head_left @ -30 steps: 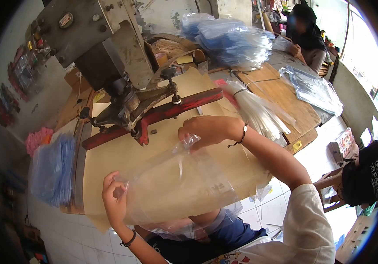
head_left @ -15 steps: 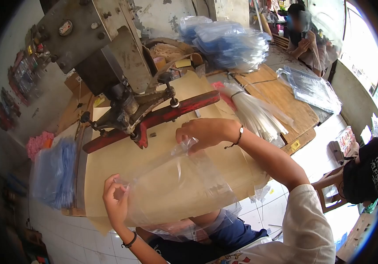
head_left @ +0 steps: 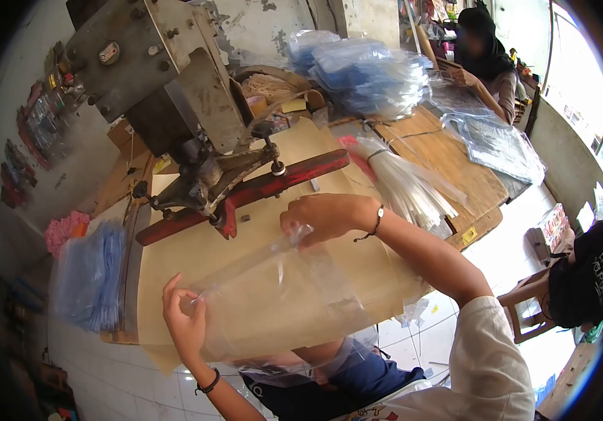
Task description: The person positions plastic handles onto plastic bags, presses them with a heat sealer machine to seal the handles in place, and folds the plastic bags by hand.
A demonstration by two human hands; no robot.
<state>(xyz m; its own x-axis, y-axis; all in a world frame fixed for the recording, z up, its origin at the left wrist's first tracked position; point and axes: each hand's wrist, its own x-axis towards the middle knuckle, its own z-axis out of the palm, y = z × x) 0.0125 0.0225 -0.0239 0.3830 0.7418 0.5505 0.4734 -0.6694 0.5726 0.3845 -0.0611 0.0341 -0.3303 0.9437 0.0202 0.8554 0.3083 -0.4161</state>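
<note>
A clear plastic sheet (head_left: 273, 288) is stretched between my two hands above the brown paper-covered table (head_left: 168, 270). My left hand (head_left: 185, 316) pinches its left corner between thumb and fingers. My right hand (head_left: 326, 217) grips the upper right edge, palm down, with its fingers curled over the plastic. The lower part of the sheet hangs over the table's front edge toward my lap. Just beyond my hands is the red bar (head_left: 259, 191) of a metal press (head_left: 199, 168), raised over the paper.
Blue-tinted plastic stacks lie at the left (head_left: 91, 274) and back (head_left: 368, 70). A bundle of clear strips (head_left: 403, 175) rests on the wooden board (head_left: 480, 186) at right. One person (head_left: 484, 56) sits at the back right; another person's dark headwear (head_left: 589, 274) shows at far right.
The view has shifted slightly. My hands still hold the sheet, which looks a little flatter along its upper edge. The person at the back has lowered their hands toward plastic on the table.
</note>
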